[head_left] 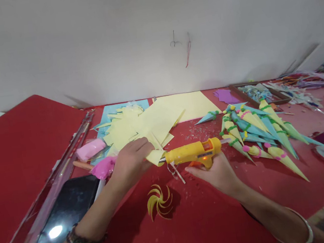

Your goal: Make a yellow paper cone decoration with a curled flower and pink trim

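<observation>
My right hand (pixel 217 174) is wrapped around the handle of a yellow hot glue gun (pixel 187 153), which lies level with its nozzle pointing left. An orange light glows on its side, and a clear glue stick (pixel 225 141) pokes out of its rear. My left hand (pixel 133 157) pinches a rolled piece of pale yellow paper (pixel 156 157) against the nozzle tip; its fingertips are partly hidden. Below the hands, a yellow swirl of curved paper strips (pixel 159 202) rests on the red table.
Several blue and yellow paper cones (pixel 253 124) are heaped at the right. Pale yellow sheets (pixel 161 115) lie at the back. A black phone (pixel 64 219), a pink packet (pixel 91 149) and a pink bundle (pixel 104 168) are at the left. A wooden tray (pixel 259 93) stands back right.
</observation>
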`<state>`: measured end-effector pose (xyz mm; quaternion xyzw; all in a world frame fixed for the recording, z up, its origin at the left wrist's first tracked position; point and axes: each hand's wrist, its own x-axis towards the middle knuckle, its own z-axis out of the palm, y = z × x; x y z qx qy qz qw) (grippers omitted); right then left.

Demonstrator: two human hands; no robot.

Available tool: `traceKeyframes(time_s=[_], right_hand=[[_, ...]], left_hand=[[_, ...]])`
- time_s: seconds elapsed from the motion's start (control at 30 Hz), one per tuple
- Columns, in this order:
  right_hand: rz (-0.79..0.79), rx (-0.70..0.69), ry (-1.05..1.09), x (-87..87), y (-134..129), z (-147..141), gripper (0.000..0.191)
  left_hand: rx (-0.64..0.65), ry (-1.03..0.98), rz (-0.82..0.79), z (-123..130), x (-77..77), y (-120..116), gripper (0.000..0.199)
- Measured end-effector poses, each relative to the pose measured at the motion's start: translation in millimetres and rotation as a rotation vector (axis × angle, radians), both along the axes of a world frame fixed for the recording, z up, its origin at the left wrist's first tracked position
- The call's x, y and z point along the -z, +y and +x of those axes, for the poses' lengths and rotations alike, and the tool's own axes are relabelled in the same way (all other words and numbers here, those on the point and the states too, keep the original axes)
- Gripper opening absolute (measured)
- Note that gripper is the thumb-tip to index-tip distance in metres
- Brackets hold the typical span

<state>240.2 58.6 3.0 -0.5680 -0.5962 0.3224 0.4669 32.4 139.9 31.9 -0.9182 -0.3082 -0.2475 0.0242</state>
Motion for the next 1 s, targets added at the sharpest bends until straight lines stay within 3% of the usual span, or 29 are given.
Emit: traceKeyframes(time_s=[0.13, 0.33, 0.63, 1.0], right_hand=[[-0.055, -0.016, -0.014, -2.2, -1.7, -1.1, 0.015], [-0.152, -0.028, 0.001, -2.6, -1.8, -0.6, 0.015], [-0.295, -0.052, 0.1, -6.8, -1.7, -8.9, 0.022], [-0.267, -0.004, 0.022, -2.4, -0.5, -4.5, 0.007]], left_hand=[[-0.053, 0.09, 0.145, -1.5, 0.6, 0.2, 0.029], [-0.043, 0.085, 0.212, -2.1, 1.0, -0.4, 0.029], [-0.073, 0.014, 0.216, -1.1, 6.7, -2.5, 0.022], [-0.094, -0.005, 0.127, -0.8, 5.1, -4.2, 0.024]])
